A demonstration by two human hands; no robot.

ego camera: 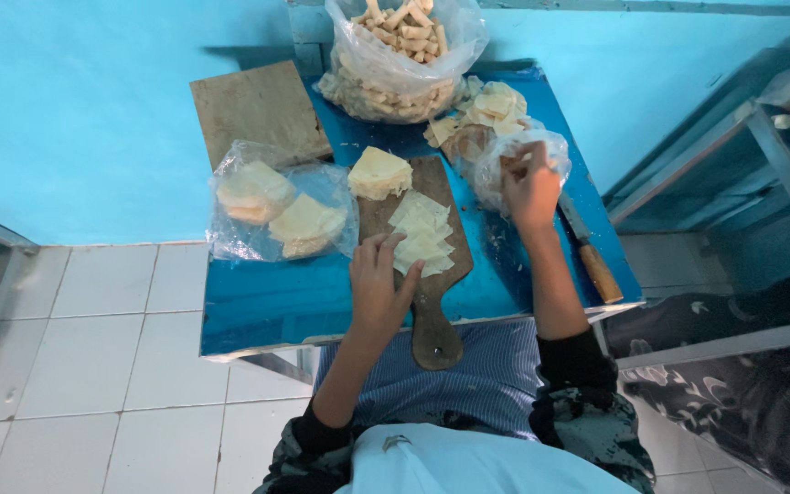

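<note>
Head view, left hand [378, 284] fingers spread on thin pale square wrappers [422, 235], worn wooden paddle board [427, 302], right hand [530, 187] pinching into crinkled clear bag [509, 165], knife [590, 252] alongside, blue table [267, 302].

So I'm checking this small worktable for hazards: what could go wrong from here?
The knife lies at the table's right edge beside the right hand's forearm; a nudge could knock it off. The cutting board's handle overhangs the front edge toward the lap, so a bump might tip the wrappers under the left hand. The bag of rolls looks overfull and could spill.
</note>
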